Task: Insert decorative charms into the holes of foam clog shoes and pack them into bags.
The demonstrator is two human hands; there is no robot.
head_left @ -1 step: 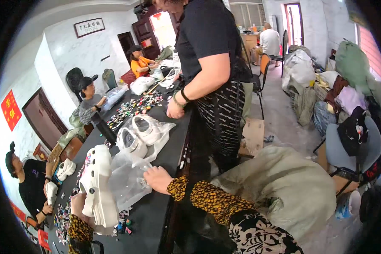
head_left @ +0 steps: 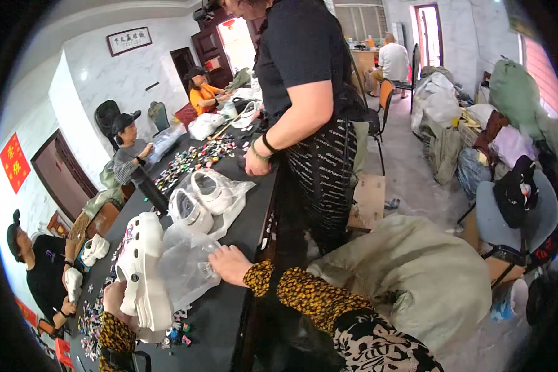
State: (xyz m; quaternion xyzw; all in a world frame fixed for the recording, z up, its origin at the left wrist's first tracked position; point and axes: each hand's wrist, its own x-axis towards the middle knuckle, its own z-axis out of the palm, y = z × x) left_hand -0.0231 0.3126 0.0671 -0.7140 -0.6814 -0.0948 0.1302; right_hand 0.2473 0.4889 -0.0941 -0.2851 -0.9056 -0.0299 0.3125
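Left hand (head_left: 115, 297) sits at the near left of the black desk (head_left: 229, 310), fingers closed around the heel end of a white clog (head_left: 144, 273). The clog stands on its side, long axis running near to far, with its perforated upper facing left. Right hand (head_left: 229, 263) lies just to the right of the clog, palm down, fingers curled into a grip on a clear plastic bag (head_left: 186, 266). The bag lies crumpled on the desk between the clog and the right hand and touches both. Both forearms carry leopard-print sleeves.

Small coloured charms (head_left: 177, 332) lie scattered on the desk near the sole of the clog. Farther along the desk, a pair of white clogs (head_left: 198, 198) rests on a second sheet of clear plastic. Beyond that pair, a spread of mixed coloured charms (head_left: 192, 160) covers the desk surface.

A standing person in a black top (head_left: 297, 56) occupies the right edge of the desk, one hand resting on the desk edge. Seated people work along the left side; one in black holds a white clog low at the far left. A large pale sack (head_left: 415, 273) lies on the floor to the right.
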